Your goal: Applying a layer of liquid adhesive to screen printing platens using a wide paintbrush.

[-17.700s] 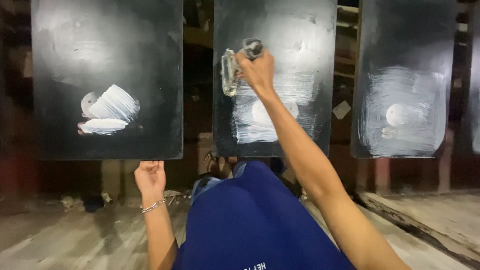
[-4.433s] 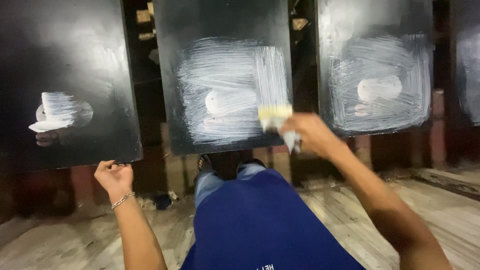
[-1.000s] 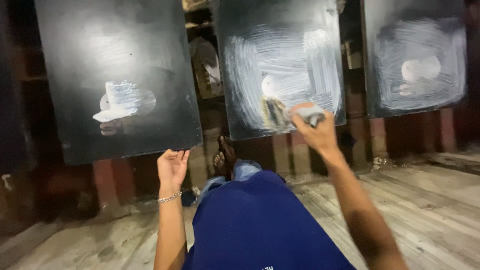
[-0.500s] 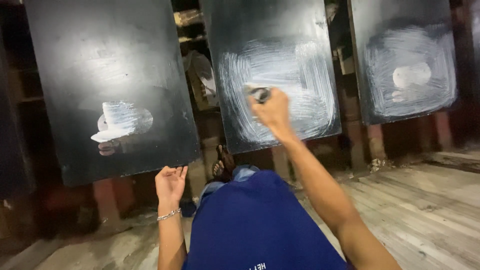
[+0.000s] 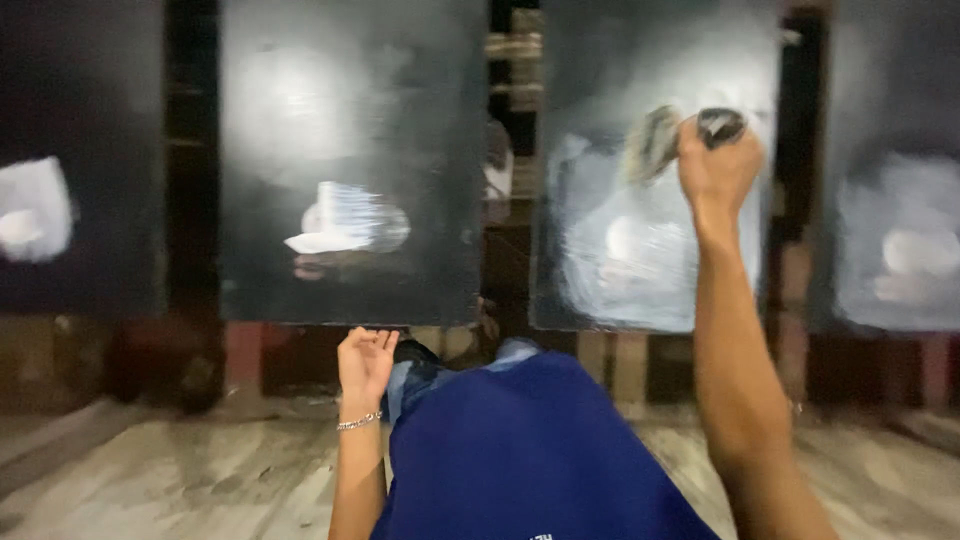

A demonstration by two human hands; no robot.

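Against the upright dark board (image 5: 655,180), a brush (image 5: 655,140) is gripped in the raised right hand (image 5: 718,165) — bristles pressed flat to spread white paste; the left hand (image 5: 366,362) is held open — empty.

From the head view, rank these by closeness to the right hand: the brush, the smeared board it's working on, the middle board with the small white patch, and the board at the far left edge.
From the right hand:
1. Brush, gripped in it.
2. Smeared board, directly behind the hand.
3. Middle board, one over to the left.
4. Far-left board, at the picture's edge.
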